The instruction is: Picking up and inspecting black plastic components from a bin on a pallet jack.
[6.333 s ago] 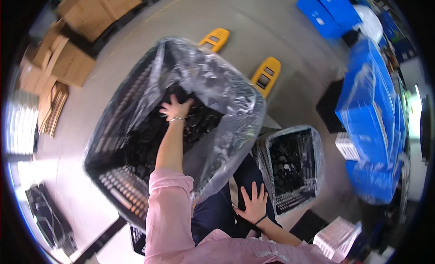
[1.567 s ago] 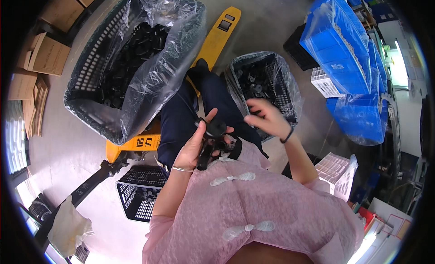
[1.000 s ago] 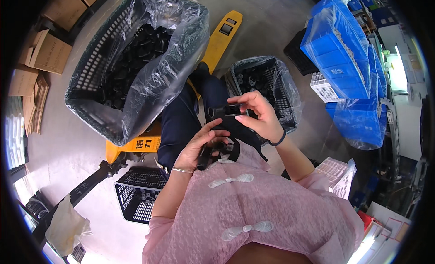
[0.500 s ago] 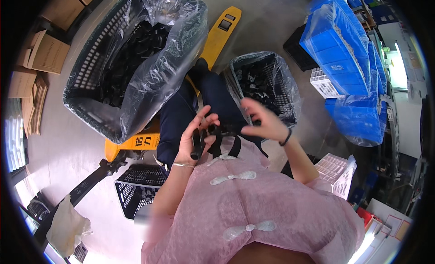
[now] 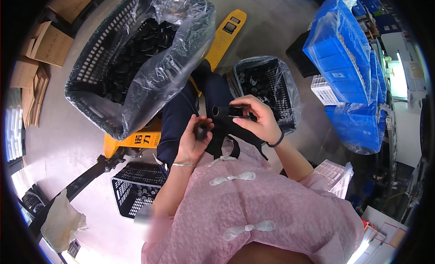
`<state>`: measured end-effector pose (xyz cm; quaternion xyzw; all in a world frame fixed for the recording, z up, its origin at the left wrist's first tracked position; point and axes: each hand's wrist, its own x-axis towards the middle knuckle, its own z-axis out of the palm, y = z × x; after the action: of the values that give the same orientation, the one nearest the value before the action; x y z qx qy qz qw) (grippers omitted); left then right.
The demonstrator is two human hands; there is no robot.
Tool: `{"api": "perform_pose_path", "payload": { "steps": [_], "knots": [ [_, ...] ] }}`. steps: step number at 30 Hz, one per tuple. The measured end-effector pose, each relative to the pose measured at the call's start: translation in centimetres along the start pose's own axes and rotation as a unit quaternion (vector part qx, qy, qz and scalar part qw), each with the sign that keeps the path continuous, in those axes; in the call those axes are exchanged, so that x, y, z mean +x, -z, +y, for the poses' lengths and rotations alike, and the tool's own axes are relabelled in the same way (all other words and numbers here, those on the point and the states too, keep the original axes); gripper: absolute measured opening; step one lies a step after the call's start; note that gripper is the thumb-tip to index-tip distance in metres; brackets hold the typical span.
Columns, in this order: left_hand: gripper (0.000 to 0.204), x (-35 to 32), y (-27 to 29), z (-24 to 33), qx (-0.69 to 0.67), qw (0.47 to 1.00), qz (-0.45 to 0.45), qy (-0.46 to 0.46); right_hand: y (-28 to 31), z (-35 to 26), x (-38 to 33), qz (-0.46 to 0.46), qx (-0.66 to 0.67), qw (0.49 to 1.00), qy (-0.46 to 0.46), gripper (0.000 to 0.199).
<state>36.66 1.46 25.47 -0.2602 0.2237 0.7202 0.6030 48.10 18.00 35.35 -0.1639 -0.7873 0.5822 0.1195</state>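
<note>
Over my lap my left hand (image 5: 194, 144) curls, palm up, around a dark part with a rounded end (image 5: 200, 131); the rest of it is hidden by the fingers. To its right, my right hand (image 5: 262, 120) pinches a black plastic part (image 5: 235, 111) between thumb and fingers. That part has a round, hollow tube end pointing at my left side. The two parts are apart. Beyond my left hand stands a large crate (image 5: 90, 71) lined with clear plastic, holding many black parts (image 5: 142, 51). A smaller lined crate (image 5: 290, 94) with black and grey parts (image 5: 256, 82) is beyond my right hand.
A yellow pallet jack (image 5: 222, 41) runs under the large crate, its dark handle (image 5: 77, 187) at lower left. Near it is a black crate (image 5: 124, 196) with small parts. Blue bins (image 5: 337, 64) are stacked right, a white basket (image 5: 333, 173) nearer. Cardboard boxes (image 5: 50, 46) stand far left.
My right hand, blurred before, now steadily holds the black part with its tube end toward the left. My left hand has turned and closed more around its part, which shows its rounded end.
</note>
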Motion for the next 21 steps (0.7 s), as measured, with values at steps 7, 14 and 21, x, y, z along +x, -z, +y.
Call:
{"api": "perform_pose_path", "payload": {
  "steps": [7,14,21],
  "knots": [
    [0.026,-0.7,-1.2,0.2,0.032,0.998,-0.043,-0.018,0.5,0.0,-0.3,0.025,0.153,0.986,-0.063,0.034],
    [0.057,-1.6,-3.6,-1.0,0.274,0.929,-0.094,-0.232,7.0,6.0,-2.6,0.169,-0.124,0.958,-0.197,0.046],
    [0.067,-2.1,-4.3,-2.4,0.466,0.793,-0.187,-0.344,0.9,1.5,-1.3,-0.138,0.002,0.986,-0.092,0.056]
  ]
}}
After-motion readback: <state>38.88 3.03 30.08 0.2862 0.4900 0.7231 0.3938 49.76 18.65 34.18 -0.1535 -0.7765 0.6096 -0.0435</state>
